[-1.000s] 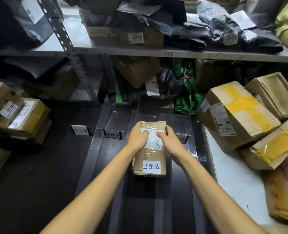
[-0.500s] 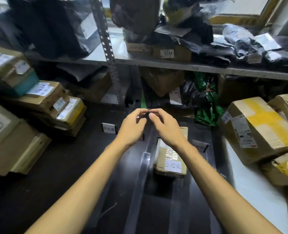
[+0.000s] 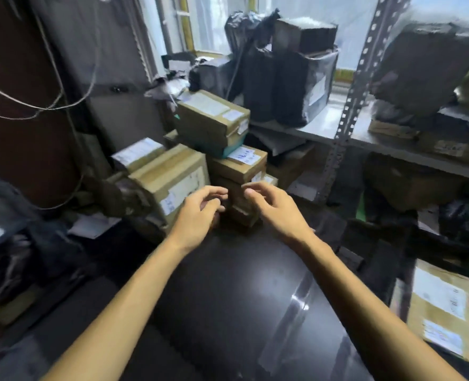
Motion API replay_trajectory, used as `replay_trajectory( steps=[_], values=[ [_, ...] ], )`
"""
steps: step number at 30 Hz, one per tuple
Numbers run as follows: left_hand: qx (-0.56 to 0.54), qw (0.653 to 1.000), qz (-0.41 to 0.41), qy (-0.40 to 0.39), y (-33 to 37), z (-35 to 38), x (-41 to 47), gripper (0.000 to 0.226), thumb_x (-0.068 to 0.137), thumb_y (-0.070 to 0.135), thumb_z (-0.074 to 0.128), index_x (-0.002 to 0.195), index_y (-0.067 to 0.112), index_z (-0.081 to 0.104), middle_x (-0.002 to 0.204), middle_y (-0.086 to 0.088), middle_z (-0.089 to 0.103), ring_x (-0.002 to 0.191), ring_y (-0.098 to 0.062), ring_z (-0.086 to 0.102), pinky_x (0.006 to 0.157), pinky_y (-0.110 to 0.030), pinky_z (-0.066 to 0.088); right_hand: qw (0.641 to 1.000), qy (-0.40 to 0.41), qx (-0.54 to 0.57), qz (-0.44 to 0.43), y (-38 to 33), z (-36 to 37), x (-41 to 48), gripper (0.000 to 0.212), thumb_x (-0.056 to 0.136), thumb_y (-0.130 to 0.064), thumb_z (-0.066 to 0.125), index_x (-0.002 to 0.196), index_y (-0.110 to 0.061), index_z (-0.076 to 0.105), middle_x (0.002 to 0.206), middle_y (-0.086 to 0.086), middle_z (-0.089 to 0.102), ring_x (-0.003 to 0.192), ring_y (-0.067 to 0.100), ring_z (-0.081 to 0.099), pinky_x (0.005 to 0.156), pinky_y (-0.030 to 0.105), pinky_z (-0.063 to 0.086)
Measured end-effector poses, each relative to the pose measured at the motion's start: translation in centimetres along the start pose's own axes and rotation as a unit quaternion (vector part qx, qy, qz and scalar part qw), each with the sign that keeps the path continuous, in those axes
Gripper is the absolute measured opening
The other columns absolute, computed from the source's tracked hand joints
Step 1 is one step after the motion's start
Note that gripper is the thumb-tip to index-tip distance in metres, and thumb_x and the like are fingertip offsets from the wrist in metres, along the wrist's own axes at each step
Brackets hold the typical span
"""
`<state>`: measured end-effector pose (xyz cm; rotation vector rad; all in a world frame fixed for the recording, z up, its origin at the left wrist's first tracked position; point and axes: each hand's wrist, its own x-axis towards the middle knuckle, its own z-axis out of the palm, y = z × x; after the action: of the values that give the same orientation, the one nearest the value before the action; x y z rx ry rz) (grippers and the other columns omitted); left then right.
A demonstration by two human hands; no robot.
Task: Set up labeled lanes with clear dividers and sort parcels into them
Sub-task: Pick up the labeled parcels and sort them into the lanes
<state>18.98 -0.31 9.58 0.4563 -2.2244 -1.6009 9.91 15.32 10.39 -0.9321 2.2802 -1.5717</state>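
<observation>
Both arms were stretched forward over the dark table toward a stack of cardboard parcels piled at its far left end. The left hand and the right hand hung close together, each with its fingers loosely curled and gripping nothing. Between their fingertips sat the low brown box at the foot of the stack, just beyond both hands; the blur hid whether any finger touched it. Left of the left hand stood a large taped box, and above the stack a teal-bottomed box lay tilted on top. Well apart from the hands, at the lower right, a flat labelled parcel lay on the dark surface, with a clear divider strip glinting between it and the right forearm. Behind, a metal shelf carried black bagged parcels.
</observation>
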Motion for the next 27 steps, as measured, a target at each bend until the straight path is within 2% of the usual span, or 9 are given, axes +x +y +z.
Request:
replay_trajectory(
  steps=[2, 4, 7, 9, 13, 18, 21, 23, 27],
  values=[
    [-0.011, 0.999, 0.007, 0.03, -0.6, -5.2, -0.3, 0.034, 0.098, -0.001, 0.044, 0.096, 0.028, 0.064, 0.098, 0.002, 0.068, 0.085, -0.016, 0.064, 0.071, -0.017, 0.05, 1.0, -0.021, -0.004, -0.02, -2.7, 3.8, 1.4, 0.02, 0.102, -0.028, 0.055, 0.114, -0.022, 0.069, 0.099, -0.013, 0.069, 0.088, -0.012, 0.061, 0.075, 0.005, 0.044],
    [-0.021, 0.999, 0.007, 0.049, -1.1, -9.4, -0.4, 0.032, 0.098, 0.0, 0.043, 0.096, 0.024, 0.065, 0.096, -0.001, 0.068, 0.087, -0.018, 0.062, 0.073, -0.029, 0.051, 0.999, -0.037, -0.012, -0.038, -5.0, 7.0, 2.5, 0.023, 0.102, -0.029, 0.055, 0.117, -0.02, 0.069, 0.108, -0.009, 0.07, 0.098, -0.001, 0.063, 0.082, 0.01, 0.046],
    [-0.022, 0.997, 0.015, 0.07, -1.9, -14.5, 0.1, 0.032, 0.097, -0.001, 0.043, 0.095, 0.022, 0.067, 0.095, -0.005, 0.07, 0.089, -0.018, 0.063, 0.079, -0.028, 0.052, 0.996, -0.058, -0.023, -0.057, -7.5, 11.3, 4.2, 0.026, 0.101, -0.03, 0.055, 0.119, -0.018, 0.069, 0.113, -0.007, 0.07, 0.104, 0.004, 0.063, 0.079, 0.001, 0.042],
    [-0.024, 0.997, 0.016, 0.076, -2.4, -16.8, 0.7, 0.032, 0.097, 0.001, 0.044, 0.095, 0.022, 0.068, 0.096, -0.006, 0.072, 0.088, -0.017, 0.065, 0.083, -0.031, 0.052, 0.995, -0.067, -0.028, -0.062, -8.7, 13.7, 5.6, 0.026, 0.101, -0.032, 0.055, 0.119, -0.018, 0.069, 0.112, -0.009, 0.07, 0.104, 0.004, 0.063, 0.076, -0.001, 0.041],
    [-0.027, 0.996, 0.023, 0.085, -4.1, -20.2, 2.9, 0.033, 0.096, 0.002, 0.046, 0.094, 0.025, 0.069, 0.096, -0.004, 0.074, 0.09, -0.013, 0.068, 0.082, -0.025, 0.051, 0.994, -0.077, -0.033, -0.064, -9.4, 17.6, 9.1, 0.024, 0.101, -0.034, 0.055, 0.117, -0.022, 0.069, 0.106, -0.015, 0.067, 0.095, -0.005, 0.062, 0.074, -0.001, 0.041],
    [-0.025, 0.996, -0.004, 0.084, -7.0, -23.7, 8.3, 0.031, 0.096, -0.002, 0.045, 0.094, 0.018, 0.069, 0.096, -0.005, 0.072, 0.093, -0.016, 0.066, 0.086, -0.027, 0.051, 0.994, -0.095, -0.04, -0.048, -7.8, 22.0, 15.2, 0.011, 0.099, -0.035, 0.057, 0.106, -0.034, 0.065, 0.095, -0.029, 0.062, 0.088, -0.018, 0.06, 0.07, 0.0, 0.043],
    [0.002, 0.998, -0.029, 0.062, -7.8, -26.2, 13.6, 0.028, 0.098, 0.002, 0.043, 0.096, 0.018, 0.066, 0.096, -0.002, 0.069, 0.091, -0.016, 0.061, 0.084, -0.029, 0.047, 0.994, -0.084, -0.056, -0.042, -6.3, 24.4, 19.7, 0.03, 0.094, -0.043, 0.062, 0.12, -0.026, 0.066, 0.116, -0.012, 0.065, 0.106, 0.002, 0.061, 0.089, 0.02, 0.05],
    [0.006, 0.997, -0.037, 0.07, -8.1, -27.5, 16.9, 0.027, 0.099, 0.002, 0.041, 0.102, 0.013, 0.065, 0.095, -0.003, 0.066, 0.087, -0.015, 0.058, 0.077, -0.024, 0.046, 0.992, -0.069, -0.095, -0.033, -5.6, 25.5, 22.4, 0.045, 0.088, -0.05, 0.067, 0.127, -0.028, 0.062, 0.133, -0.001, 0.055, 0.124, 0.013, 0.051, 0.103, 0.029, 0.042],
    [0.005, 0.998, -0.04, 0.05, -9.5, -28.6, 22.2, 0.026, 0.098, -0.004, 0.04, 0.108, -0.001, 0.064, 0.088, -0.004, 0.063, 0.068, -0.001, 0.057, 0.062, -0.009, 0.046, 0.981, -0.081, -0.176, -0.004, -4.8, 26.8, 27.1, 0.073, 0.08, -0.056, 0.074, 0.141, -0.03, 0.047, 0.156, 0.009, 0.03, 0.143, 0.029, 0.025, 0.114, 0.041, 0.026]
  ],
)
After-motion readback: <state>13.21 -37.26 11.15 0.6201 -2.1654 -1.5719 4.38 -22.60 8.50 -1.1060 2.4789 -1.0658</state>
